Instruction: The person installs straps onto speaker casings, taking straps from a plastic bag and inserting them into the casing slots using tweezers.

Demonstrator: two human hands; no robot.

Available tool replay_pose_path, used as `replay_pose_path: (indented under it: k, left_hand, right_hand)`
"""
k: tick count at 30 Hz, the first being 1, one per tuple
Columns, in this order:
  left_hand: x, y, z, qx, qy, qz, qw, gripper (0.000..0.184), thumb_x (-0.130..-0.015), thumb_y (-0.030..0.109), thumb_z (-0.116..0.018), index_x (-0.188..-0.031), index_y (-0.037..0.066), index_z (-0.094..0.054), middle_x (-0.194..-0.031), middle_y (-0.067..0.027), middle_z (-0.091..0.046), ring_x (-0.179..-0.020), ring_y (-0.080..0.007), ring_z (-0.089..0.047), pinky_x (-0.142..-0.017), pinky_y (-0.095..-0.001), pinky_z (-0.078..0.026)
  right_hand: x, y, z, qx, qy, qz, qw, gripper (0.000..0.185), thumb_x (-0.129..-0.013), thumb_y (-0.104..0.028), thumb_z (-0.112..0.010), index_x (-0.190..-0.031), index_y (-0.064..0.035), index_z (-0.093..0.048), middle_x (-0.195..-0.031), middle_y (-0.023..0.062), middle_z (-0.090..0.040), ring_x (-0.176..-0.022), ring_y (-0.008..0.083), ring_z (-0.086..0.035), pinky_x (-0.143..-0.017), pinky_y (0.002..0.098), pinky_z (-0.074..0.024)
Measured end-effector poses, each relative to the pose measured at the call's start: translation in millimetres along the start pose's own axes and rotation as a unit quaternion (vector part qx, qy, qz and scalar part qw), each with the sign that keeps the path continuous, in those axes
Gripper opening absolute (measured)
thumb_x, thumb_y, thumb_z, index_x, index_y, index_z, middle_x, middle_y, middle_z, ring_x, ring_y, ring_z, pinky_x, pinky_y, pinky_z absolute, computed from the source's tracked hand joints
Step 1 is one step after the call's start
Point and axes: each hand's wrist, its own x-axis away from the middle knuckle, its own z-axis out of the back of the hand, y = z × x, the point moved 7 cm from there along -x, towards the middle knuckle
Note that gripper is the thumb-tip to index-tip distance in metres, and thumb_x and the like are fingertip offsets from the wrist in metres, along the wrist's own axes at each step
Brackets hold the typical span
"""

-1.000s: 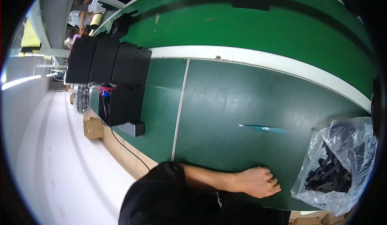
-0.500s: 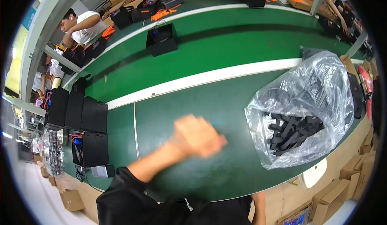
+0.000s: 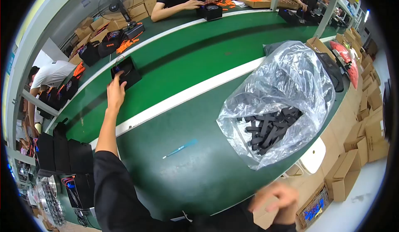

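My left hand [image 3: 115, 92] reaches over the white strip to an open-topped black box [image 3: 132, 77] on the bright green surface. Its fingers close on the near edge of the box, where a thin wire loop stands up. Low in the view, my right hand [image 3: 277, 196] is blurred by motion, with a flat tan shape against its fingers; its grip is unclear. A teal tool [image 3: 181, 148] lies on the dark green table [image 3: 166, 182]. To the right, a clear plastic bag [image 3: 307, 82] holds black strips [image 3: 272, 128].
Black boxes [image 3: 62, 155] stand stacked at the left. Across the green surface, a person in black [image 3: 172, 1] handles another black box [image 3: 210, 11]. A white stool [image 3: 314, 160] and cardboard boxes [image 3: 343, 176] are at the right. Grey frame posts rise at left and right.
The view has swung rightward. My left hand has gone from above the dark table out to the black box and taken its edge. My right hand has come up into view at the bottom.
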Motion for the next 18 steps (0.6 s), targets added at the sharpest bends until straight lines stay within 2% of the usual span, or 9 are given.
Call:
replay_pose_path:
  k: [1, 3, 5, 7, 9, 12, 13, 16, 18]
  left_hand:
    - [6.7, 3.4, 2.4, 0.019, 0.012, 0.006, 1.0, 0.046, -0.098, 0.007, -0.07, -0.142, 0.014, -0.057, -0.117, -0.0236, -0.071, -0.11, -0.0448, -0.066, -0.095, -0.0519, -0.052]
    - [8.4, 17.6, 5.8, 0.059, 0.039, 0.011, 0.997, 0.048, -0.098, 0.003, -0.068, -0.143, 0.015, -0.057, -0.117, -0.0257, -0.07, -0.109, -0.047, -0.065, -0.093, -0.0525, -0.052]
    - [25.6, 45.9, 20.9, 0.074, 0.047, 0.012, 0.996, 0.046, -0.099, 0.002, -0.067, -0.142, 0.013, -0.058, -0.117, -0.023, -0.069, -0.109, -0.0428, -0.066, -0.095, -0.049, -0.051]
    - [54.2, 70.6, 38.2, 0.04, 0.063, -0.05, 0.996, 0.044, -0.099, 0.002, -0.067, -0.142, 0.011, -0.059, -0.117, -0.0208, -0.07, -0.11, -0.0402, -0.066, -0.096, -0.0469, -0.05]
    - [80.3, 100.3, 61.3, 0.021, 0.057, -0.052, 0.997, 0.043, -0.099, 0.003, -0.069, -0.142, 0.009, -0.061, -0.122, -0.0175, -0.07, -0.112, -0.0362, -0.065, -0.099, -0.0443, -0.049]
    - [119.5, 132.9, 86.9, 0.141, 0.047, -0.038, 0.988, 0.042, -0.099, 0.007, -0.073, -0.14, 0.005, -0.064, -0.13, -0.0151, -0.071, -0.116, -0.0317, -0.066, -0.103, -0.0437, -0.049]
    - [136.1, 144.0, 97.2, 0.084, 0.052, -0.089, 0.991, 0.043, -0.099, 0.007, -0.073, -0.141, 0.004, -0.064, -0.131, -0.0162, -0.069, -0.113, -0.0311, -0.065, -0.1, -0.0431, -0.05]
    - [171.4, 158.8, 105.6, 0.064, 0.01, -0.127, 0.99, 0.043, -0.1, 0.004, -0.072, -0.141, 0.004, -0.063, -0.125, -0.0155, -0.066, -0.106, -0.0303, -0.063, -0.096, -0.0424, -0.051]
    - [188.9, 160.2, 117.4, 0.058, 0.001, -0.109, 0.992, 0.043, -0.099, 0.002, -0.072, -0.141, 0.004, -0.062, -0.118, -0.0144, -0.064, -0.103, -0.0298, -0.062, -0.094, -0.0426, -0.05]
  right_hand:
    - [-34.0, -5.9, 5.7, 0.046, -0.003, -0.023, 0.999, 0.023, -0.103, -0.01, -0.069, -0.122, -0.0005, -0.077, -0.125, 0.0144, -0.076, -0.116, 0.0285, -0.072, -0.101, 0.0416, -0.0563]
    - [-82.2, -0.3, 15.2, 0.063, 0.101, -0.107, 0.987, 0.023, -0.101, -0.007, -0.069, -0.121, 0.0039, -0.075, -0.118, 0.0162, -0.077, -0.112, 0.0275, -0.074, -0.097, 0.0388, -0.0573]
    - [-115.8, -11.7, 13.4, -0.027, 0.142, -0.063, 0.988, 0.027, -0.101, -0.003, -0.067, -0.127, 0.0034, -0.072, -0.124, 0.016, -0.076, -0.114, 0.0252, -0.074, -0.097, 0.0372, -0.0572]
    - [-126.1, -46.1, -4.0, -0.049, 0.12, 0.054, 0.99, 0.031, -0.103, -0.008, -0.066, -0.13, 0.0057, -0.069, -0.129, 0.0186, -0.073, -0.119, 0.0294, -0.071, -0.1, 0.0405, -0.0559]
    - [-122.6, -95.3, -27.4, -0.062, 0.049, 0.202, 0.976, 0.037, -0.105, -0.017, -0.064, -0.13, 0.0093, -0.068, -0.131, 0.0219, -0.071, -0.125, 0.0327, -0.068, -0.102, 0.0438, -0.0545]
    - [-102.6, -144.6, -54.1, -0.074, 0.006, 0.366, 0.927, 0.033, -0.105, -0.019, -0.064, -0.125, 0.0069, -0.069, -0.124, 0.0205, -0.072, -0.116, 0.0321, -0.069, -0.096, 0.0428, -0.0533]
    - [-93.1, -152.7, -60.5, -0.076, 0.001, 0.413, 0.907, 0.032, -0.105, -0.02, -0.064, -0.123, 0.0061, -0.07, -0.122, 0.02, -0.072, -0.113, 0.0319, -0.069, -0.094, 0.0425, -0.0529]
    - [-61.5, -163.0, -73.4, -0.058, 0.0, 0.523, 0.85, 0.03, -0.105, -0.023, -0.064, -0.117, 0.0038, -0.07, -0.115, 0.0185, -0.073, -0.104, 0.0313, -0.07, -0.088, 0.0415, -0.0517]
    - [-44.5, -165.4, -74.2, -0.064, -0.001, 0.56, 0.826, 0.028, -0.105, -0.024, -0.064, -0.114, 0.0022, -0.071, -0.11, 0.0176, -0.074, -0.098, 0.0309, -0.071, -0.084, 0.0408, -0.0509]
